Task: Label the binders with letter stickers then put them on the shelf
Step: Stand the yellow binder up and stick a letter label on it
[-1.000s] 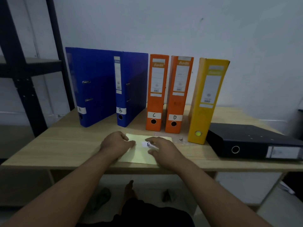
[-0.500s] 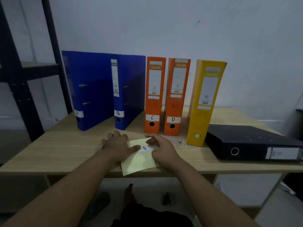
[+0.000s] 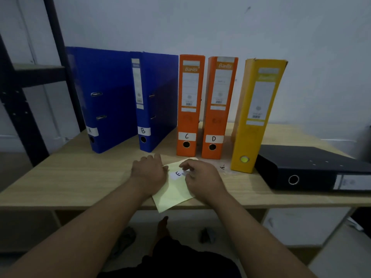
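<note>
A pale yellow sticker sheet point(image 3: 172, 194) lies tilted at the table's front edge, one corner hanging over it. A white sticker marked E point(image 3: 176, 174) sits on the sheet. My left hand point(image 3: 149, 174) presses down on the sheet's left side. My right hand point(image 3: 202, 179) pinches the right end of the E sticker with its fingertips. Behind them stand two blue binders labelled A point(image 3: 104, 97) and B point(image 3: 143, 117), two orange binders labelled C point(image 3: 189, 117) and D point(image 3: 217, 117), and a yellow binder point(image 3: 255, 117) with no letter. A black binder point(image 3: 313, 167) lies flat at the right.
The wooden table point(image 3: 70, 177) stands against a white wall. A dark metal shelf point(image 3: 36, 75) rises at the left, beside the table's end. A small clear scrap point(image 3: 222, 167) lies in front of the yellow binder. Feet and shoes show on the floor below.
The yellow sheet has turned and slid toward the table's front edge, so a corner now overhangs. Both hands stayed on it, the right fingers still working at the E sticker.
</note>
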`<state>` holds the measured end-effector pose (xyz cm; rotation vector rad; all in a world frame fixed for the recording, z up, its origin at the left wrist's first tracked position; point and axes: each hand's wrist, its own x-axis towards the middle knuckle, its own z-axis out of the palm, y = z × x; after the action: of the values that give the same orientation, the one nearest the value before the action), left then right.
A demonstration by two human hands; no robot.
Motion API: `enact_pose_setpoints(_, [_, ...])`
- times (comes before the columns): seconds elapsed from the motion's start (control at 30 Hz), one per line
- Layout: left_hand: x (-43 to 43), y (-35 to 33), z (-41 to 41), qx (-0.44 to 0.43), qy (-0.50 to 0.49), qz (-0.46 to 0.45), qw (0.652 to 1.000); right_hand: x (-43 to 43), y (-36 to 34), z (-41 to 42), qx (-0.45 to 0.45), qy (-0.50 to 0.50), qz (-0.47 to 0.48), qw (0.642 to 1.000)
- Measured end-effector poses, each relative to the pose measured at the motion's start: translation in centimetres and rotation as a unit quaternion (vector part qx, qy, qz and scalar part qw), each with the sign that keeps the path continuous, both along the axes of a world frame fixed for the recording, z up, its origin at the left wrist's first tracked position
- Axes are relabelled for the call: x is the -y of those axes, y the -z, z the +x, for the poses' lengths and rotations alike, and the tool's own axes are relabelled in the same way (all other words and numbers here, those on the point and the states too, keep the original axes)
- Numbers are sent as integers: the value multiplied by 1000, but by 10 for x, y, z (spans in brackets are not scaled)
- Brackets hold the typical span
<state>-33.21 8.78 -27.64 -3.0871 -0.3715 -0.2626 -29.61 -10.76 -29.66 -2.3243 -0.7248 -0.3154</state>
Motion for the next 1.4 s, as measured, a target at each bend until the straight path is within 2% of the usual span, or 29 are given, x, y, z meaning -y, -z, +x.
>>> enact_pose_setpoints(0.13, [-3,8,-1,33,12,-34,999,1,-1,-3,10,-1,-2,1000])
enact_pose_setpoints(0.3, [-10,12,-11,70,37,-139,987,0,-5,-6,-7,-32,-6,999])
enact_pose_setpoints(0.5, [-8,15,-10,76,23,-156,984,3,-8,-10,-24,-52,3,998])
enact_pose_setpoints(0.7, [-12,16,-11,94,34,-204,974,4,-6,-9,19,-31,1,999])
enact_pose_setpoints(0.77, [-14,16,-14,115,31,-256,959,5,-4,-10,38,-25,8,999])
enact_pose_setpoints(0.9, [-16,11,-22,166,32,-415,894,3,-5,-9,71,-29,5,997])
enact_pose_setpoints(1.0, [-18,4,-27,172,23,-492,853,1,-5,-8,80,-29,-14,996])
enact_pose_setpoints(1.2, [-14,-1,-31,125,63,-522,841,1,-8,-9,82,-40,-5,996])
enact_pose_setpoints(1.4, [-16,-3,-32,98,76,-544,830,0,-10,-11,47,-52,-22,997])
